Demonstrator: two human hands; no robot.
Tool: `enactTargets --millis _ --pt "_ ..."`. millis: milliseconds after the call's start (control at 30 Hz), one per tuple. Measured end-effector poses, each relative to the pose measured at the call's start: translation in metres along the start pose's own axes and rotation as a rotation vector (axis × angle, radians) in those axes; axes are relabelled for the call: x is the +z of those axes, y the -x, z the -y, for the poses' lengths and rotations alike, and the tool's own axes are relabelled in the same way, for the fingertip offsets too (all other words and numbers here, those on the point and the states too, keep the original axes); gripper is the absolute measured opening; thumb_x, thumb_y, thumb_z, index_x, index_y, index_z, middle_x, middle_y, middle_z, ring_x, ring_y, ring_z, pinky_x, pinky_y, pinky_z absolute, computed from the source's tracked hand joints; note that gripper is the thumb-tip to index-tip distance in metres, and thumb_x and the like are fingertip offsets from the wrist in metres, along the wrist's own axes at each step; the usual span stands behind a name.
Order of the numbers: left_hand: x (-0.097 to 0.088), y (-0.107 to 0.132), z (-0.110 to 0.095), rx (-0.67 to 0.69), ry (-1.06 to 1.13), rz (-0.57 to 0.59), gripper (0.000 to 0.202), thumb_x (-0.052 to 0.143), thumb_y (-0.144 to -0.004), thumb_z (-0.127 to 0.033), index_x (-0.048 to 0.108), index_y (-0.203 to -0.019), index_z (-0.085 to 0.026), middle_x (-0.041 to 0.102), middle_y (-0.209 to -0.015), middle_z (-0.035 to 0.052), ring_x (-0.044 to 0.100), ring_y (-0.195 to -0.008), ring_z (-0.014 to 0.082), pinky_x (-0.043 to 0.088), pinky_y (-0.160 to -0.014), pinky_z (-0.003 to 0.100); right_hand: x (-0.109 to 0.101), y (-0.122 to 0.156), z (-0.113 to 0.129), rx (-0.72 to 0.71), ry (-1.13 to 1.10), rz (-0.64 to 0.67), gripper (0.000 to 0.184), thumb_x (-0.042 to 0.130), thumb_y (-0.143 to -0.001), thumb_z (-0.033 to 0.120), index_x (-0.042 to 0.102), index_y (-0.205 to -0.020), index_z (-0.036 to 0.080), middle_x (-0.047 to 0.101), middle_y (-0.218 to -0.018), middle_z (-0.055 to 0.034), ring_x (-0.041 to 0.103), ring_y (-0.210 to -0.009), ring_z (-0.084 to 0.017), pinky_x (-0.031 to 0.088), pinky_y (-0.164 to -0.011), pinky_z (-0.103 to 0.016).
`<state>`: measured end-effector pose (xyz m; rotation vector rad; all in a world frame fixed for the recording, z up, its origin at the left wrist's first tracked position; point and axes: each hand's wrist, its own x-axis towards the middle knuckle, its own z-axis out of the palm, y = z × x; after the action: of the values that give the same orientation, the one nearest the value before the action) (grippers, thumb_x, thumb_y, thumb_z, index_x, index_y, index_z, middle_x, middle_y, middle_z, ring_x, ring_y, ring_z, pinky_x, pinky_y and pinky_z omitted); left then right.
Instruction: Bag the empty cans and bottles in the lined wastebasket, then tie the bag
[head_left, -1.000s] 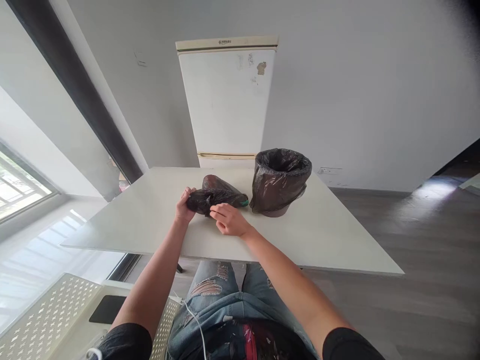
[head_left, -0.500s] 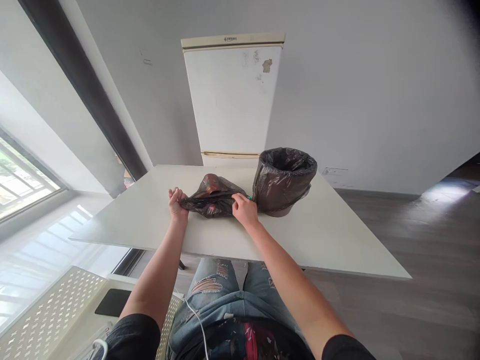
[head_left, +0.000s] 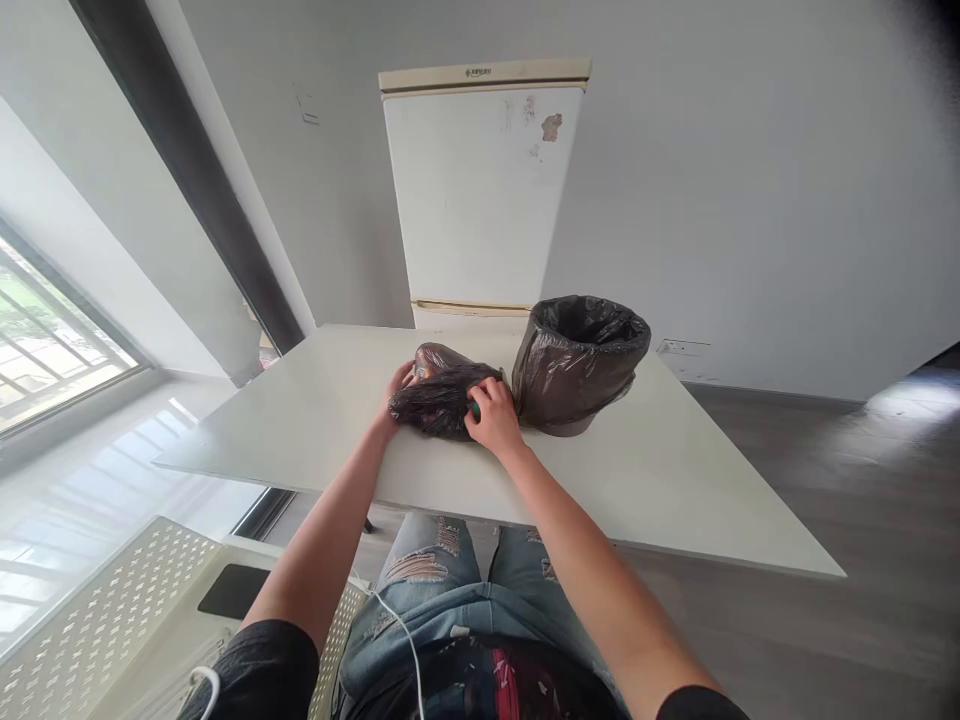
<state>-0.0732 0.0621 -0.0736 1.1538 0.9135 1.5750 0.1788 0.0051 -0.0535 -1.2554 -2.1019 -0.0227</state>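
A dark, see-through plastic bag [head_left: 442, 400] lies bunched up on the white table, with reddish-brown things showing through its film. My left hand [head_left: 394, 392] curves round the bag's left end, its fingers partly hidden behind the film. At the bag's right end my right hand [head_left: 495, 415] is closed on the gathered plastic, and a small green patch shows by its fingertips. Just right of that hand stands a bin [head_left: 577, 390] lined with another dark plastic bag, its mouth facing up.
The white table [head_left: 660, 490] ends close in front of my legs. Behind it stands a white fridge [head_left: 480, 190] against the grey wall. At lower left are a perforated cream chair [head_left: 120, 590], a black flat object [head_left: 232, 591] and a white cable [head_left: 401, 625].
My left hand has let the stretched bag end go slack and moved right, round the bag's side. The bag is now more bunched. My right hand stays at its right end.
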Motion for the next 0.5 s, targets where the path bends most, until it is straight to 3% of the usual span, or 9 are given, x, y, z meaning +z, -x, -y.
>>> enactTargets --millis 100,233,333,400,500 --pt "0.000 0.002 -0.001 -0.036 -0.001 0.091 0.071 0.090 -0.080 -0.046 0.066 -0.142 -0.020 0.070 -0.142 0.0140 0.065 -0.133 0.0345 0.052 -0.111 0.043 0.004 0.000 0.000 0.098 0.002 0.133 0.042 0.067 -0.092 0.026 0.063 -0.132 0.018 0.061 -0.126 -0.0166 0.057 -0.121 -0.035 0.053 -0.100 -0.049" --pt "-0.003 0.001 0.003 -0.010 -0.017 0.059 0.061 0.089 -0.079 -0.051 0.073 -0.129 -0.022 0.071 -0.140 0.0098 0.064 -0.132 0.0303 0.052 -0.108 0.037 0.009 -0.002 -0.005 0.195 -0.036 0.157 0.048 0.062 -0.091 0.013 0.057 -0.139 0.019 0.064 -0.126 -0.0158 0.062 -0.119 -0.033 0.053 -0.099 -0.044" --pt "-0.005 -0.003 0.011 -0.025 -0.028 0.002 0.050 0.091 -0.075 -0.056 0.075 -0.104 -0.019 0.078 -0.107 0.0068 0.072 -0.104 0.0257 0.057 -0.092 0.035 0.010 -0.003 -0.006 0.183 -0.158 0.066 0.041 0.061 -0.090 0.014 0.057 -0.130 0.020 0.065 -0.122 -0.0130 0.065 -0.109 -0.030 0.056 -0.091 -0.041" --pt "-0.007 -0.006 0.016 -0.032 -0.029 -0.025 0.047 0.090 -0.074 -0.059 0.070 -0.088 -0.018 0.074 -0.085 0.0034 0.070 -0.085 0.0220 0.057 -0.081 0.034 0.009 -0.003 -0.004 0.127 -0.264 -0.038 0.034 0.060 -0.092 0.020 0.056 -0.126 0.020 0.063 -0.120 -0.0121 0.065 -0.107 -0.028 0.056 -0.087 -0.039" --pt "-0.010 -0.008 0.021 -0.013 -0.008 -0.070 0.048 0.088 -0.077 -0.060 0.061 -0.076 -0.021 0.063 -0.070 -0.0020 0.062 -0.071 0.0170 0.054 -0.073 0.031 0.004 -0.002 -0.001 0.045 -0.363 -0.233 0.033 0.054 -0.100 0.031 0.051 -0.131 0.019 0.061 -0.116 -0.0123 0.064 -0.107 -0.026 0.056 -0.090 -0.039"
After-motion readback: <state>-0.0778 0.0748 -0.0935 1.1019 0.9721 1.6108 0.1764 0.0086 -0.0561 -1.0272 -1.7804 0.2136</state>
